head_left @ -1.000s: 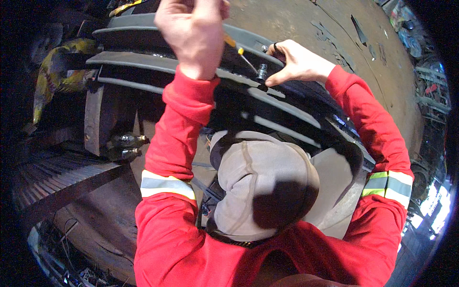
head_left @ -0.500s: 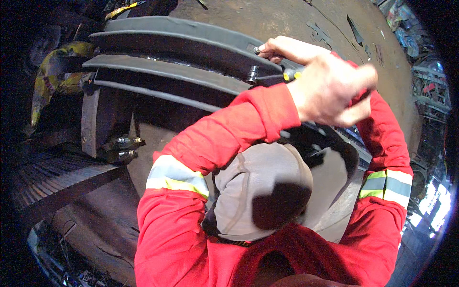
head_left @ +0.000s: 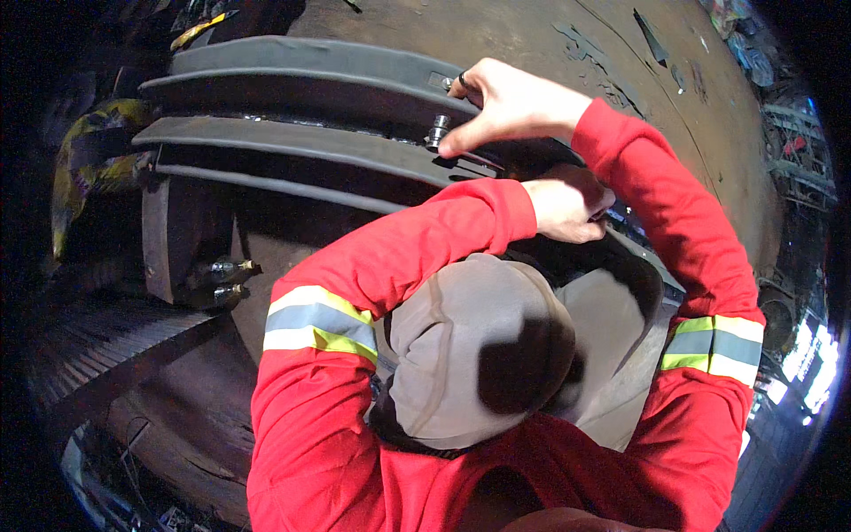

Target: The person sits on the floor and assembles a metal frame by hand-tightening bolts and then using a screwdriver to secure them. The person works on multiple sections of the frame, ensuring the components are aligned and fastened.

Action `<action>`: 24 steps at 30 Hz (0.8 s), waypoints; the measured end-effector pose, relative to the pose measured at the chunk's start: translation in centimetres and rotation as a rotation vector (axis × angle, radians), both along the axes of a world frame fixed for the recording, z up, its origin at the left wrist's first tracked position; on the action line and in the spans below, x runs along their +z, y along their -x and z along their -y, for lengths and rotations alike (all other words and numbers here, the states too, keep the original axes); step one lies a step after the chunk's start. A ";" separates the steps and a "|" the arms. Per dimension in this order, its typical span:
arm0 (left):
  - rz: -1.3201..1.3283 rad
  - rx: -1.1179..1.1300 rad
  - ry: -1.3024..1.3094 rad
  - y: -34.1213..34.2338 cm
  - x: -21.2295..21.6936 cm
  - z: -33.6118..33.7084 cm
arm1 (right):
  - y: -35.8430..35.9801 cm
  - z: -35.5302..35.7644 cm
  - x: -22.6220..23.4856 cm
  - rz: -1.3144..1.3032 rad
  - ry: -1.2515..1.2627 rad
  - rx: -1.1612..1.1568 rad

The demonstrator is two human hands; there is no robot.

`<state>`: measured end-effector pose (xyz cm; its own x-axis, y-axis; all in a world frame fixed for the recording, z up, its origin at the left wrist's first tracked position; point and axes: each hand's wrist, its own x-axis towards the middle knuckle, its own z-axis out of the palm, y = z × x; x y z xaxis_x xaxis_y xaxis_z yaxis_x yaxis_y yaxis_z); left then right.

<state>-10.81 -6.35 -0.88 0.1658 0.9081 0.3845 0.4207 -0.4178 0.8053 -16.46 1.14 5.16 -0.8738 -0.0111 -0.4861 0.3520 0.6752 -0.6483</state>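
My right hand [head_left: 505, 106] reaches in from the right with thumb and forefinger spread apart. Its fingertips rest by a small bolt [head_left: 448, 84] on the far flange of a dark steel beam [head_left: 301, 66]. The thumb tip touches the head of a ratchet wrench, beside an upright shiny socket [head_left: 438, 131]. The ratchet's shaft [head_left: 483, 162] runs rightward to my left hand [head_left: 572, 208], which is closed in a fist. The grip inside that fist is mostly hidden by fingers and shadow.
Two small clear bottle-like items [head_left: 232, 268] lie below the beam at left. Yellow-and-black cloth [head_left: 102, 160] hangs at the beam's left end. A yellow-handled tool [head_left: 202, 31] lies at the far left. Brown ground [head_left: 550, 53] with dark scraps stretches behind; clutter lines the right edge.
My left hand has dropped from above the ratchet handle to lower beside the beam. My right hand's thumb has come to the ratchet head. The view has shifted slightly.
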 end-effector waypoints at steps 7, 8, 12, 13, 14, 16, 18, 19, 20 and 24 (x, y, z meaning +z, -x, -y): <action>-0.149 0.084 -0.036 0.5 -2.3 1.7 | -1.0 2.7 -1.1 -0.291 -0.406 -0.030; -0.237 0.121 -0.077 1.1 -2.0 2.3 | -1.1 2.5 -1.0 -0.269 -0.388 -0.041; -0.321 0.260 -0.143 2.9 -0.3 4.1 | -1.3 2.5 -2.2 -0.441 -0.393 -0.078; -0.347 0.271 -0.130 3.2 -0.2 4.3 | -1.3 2.5 -2.3 -0.437 -0.363 -0.087; -0.431 0.234 -0.097 3.3 0.0 4.4 | -1.3 2.5 -2.3 -0.432 -0.333 -0.097; -0.355 0.082 -0.116 3.4 0.2 3.9 | -1.2 2.7 -1.9 -0.437 -0.319 -0.099; -0.269 -0.076 -0.106 3.5 1.0 3.6 | -1.2 2.7 -1.8 -0.456 -0.336 -0.093; -0.221 -0.156 -0.087 3.4 1.8 3.6 | -1.2 2.6 -1.8 -0.451 -0.341 -0.087; -0.174 -0.237 -0.068 3.2 2.7 3.7 | -1.2 2.5 -1.7 -0.447 -0.346 -0.080; -0.125 -0.355 -0.265 3.0 4.9 4.6 | -1.0 2.6 -1.4 -0.407 -0.304 -0.078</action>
<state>-13.76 -10.94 3.97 0.5092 0.6593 0.5532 0.3014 -0.7386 0.6030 -15.46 -1.50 3.76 -0.9856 0.1506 -0.0775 0.1688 0.8365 -0.5213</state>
